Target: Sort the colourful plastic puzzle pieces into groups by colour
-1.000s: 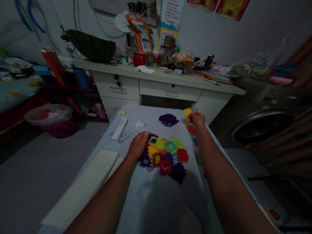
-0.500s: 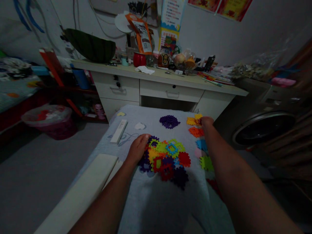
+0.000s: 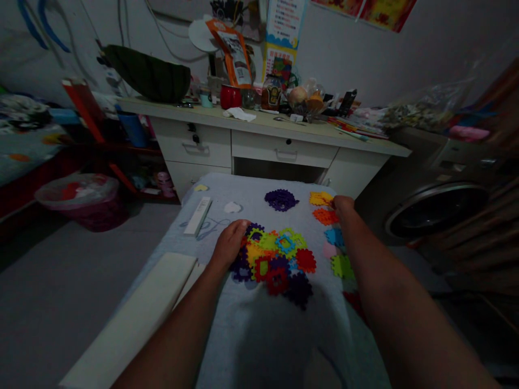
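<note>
My left hand (image 3: 230,244) lies at the left edge of a pile of colourful toothed plastic building pieces (image 3: 268,244), its fingers stretched out and touching or very near the purple ones. At the far right of the cloth, my right hand (image 3: 344,207) has its fingertips closed on the edge of a yellow toothed piece (image 3: 320,198), which lies on the cloth. Towards me from it, a column holds orange pieces (image 3: 324,216), blue pieces (image 3: 333,236), a pink piece (image 3: 330,249), green pieces (image 3: 341,266) and red pieces (image 3: 353,300), partly behind my forearm. A purple heap (image 3: 281,200) sits apart.
A pale blue cloth (image 3: 243,189) covers the work surface. A narrow white box (image 3: 198,217) lies left on it, and a long white board (image 3: 138,319) runs along the left edge. A cluttered desk (image 3: 284,141) stands behind, a washing machine (image 3: 441,210) to the right, a bin (image 3: 81,208) left.
The yellow piece at my right hand has come down from a raised position onto the yellow spot. My left hand stays beside the pile. The view has shifted slightly.
</note>
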A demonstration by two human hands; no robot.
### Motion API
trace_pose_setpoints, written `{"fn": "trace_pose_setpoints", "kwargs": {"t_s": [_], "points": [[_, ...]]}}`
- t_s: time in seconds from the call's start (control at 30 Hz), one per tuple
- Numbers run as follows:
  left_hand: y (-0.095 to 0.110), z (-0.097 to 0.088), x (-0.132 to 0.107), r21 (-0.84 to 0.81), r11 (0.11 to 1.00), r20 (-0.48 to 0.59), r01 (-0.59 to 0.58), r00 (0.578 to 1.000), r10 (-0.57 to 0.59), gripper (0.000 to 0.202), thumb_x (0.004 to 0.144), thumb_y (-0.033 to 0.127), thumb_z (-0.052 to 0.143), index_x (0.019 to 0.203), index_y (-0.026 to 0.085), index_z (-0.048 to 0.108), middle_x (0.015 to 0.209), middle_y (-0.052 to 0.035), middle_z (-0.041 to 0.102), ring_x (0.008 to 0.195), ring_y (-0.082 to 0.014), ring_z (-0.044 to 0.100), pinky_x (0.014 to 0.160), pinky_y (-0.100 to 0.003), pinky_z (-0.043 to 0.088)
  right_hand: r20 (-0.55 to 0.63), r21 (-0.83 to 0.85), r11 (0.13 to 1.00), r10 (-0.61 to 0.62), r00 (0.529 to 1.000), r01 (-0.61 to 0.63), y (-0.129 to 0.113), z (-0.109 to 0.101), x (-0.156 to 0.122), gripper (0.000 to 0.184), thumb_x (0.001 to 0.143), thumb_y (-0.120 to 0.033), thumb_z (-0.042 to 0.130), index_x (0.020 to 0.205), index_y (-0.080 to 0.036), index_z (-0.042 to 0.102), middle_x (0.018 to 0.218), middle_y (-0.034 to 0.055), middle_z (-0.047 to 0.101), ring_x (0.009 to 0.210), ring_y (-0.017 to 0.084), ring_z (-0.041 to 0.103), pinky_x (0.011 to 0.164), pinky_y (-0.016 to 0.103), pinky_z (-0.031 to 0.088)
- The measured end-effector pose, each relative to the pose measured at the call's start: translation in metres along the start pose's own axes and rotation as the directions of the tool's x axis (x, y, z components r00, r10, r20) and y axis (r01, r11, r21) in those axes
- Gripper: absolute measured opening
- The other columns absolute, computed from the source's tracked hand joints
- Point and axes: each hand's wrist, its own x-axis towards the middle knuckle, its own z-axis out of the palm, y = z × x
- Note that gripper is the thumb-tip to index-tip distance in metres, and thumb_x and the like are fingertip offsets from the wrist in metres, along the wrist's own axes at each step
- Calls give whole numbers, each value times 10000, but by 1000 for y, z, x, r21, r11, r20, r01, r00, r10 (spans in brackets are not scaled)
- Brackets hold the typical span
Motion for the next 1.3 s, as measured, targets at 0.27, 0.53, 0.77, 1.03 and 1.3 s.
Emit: {"fn": "trace_pose_setpoints", "kwargs": {"t_s": [0.27,0.53,0.77,1.03,1.3], "points": [[3,2,0,-58,998,-72,-6,997,2,380,844,543,544,917,225,738,1071,-81,705,1128,-286,585,1055,-422,388,73,141,990,-11,997,1,-12,23,-43,98,806,-101,597,868,-176,605,686,-10,616,583,84,598,504,159,468],[-6,-1,4,-208,978,-273,28,958,-86,349,861,539,540,930,247,719,1178,-78,647,1144,-241,585,914,-361,491,830,-22,743,-360,427,669,1,83,-158,170,778,-154,621,922,-160,711,939,52,732,899,173,660,891,337,503],[-13,0,8,-226,973,-254,50,961,-109,418,876,569,500,972,218,705,1190,-95,653,1135,-230,589,943,-370,468,926,-124,446,-269,265,887,17,98,-193,512,828,-50,507,1324,-155,572,1355,130,597,1238,218,533,1065,378,374],[-14,0,6,-213,976,-238,52,966,-104,441,870,586,508,994,216,713,1180,-101,660,1153,-241,574,940,-364,460,927,-79,465,-291,237,882,13,90,-188,569,743,-26,555,1302,-130,578,1242,131,581,1149,198,525,1008,332,386],[-4,0,4,-156,986,-243,54,966,-91,438,878,570,482,982,207,705,1159,-102,672,1123,-253,589,930,-390,468,923,-80,740,-198,330,668,0,74,-169,211,742,-66,547,880,-146,685,699,-27,579,622,98,506,622,217,392]]}}
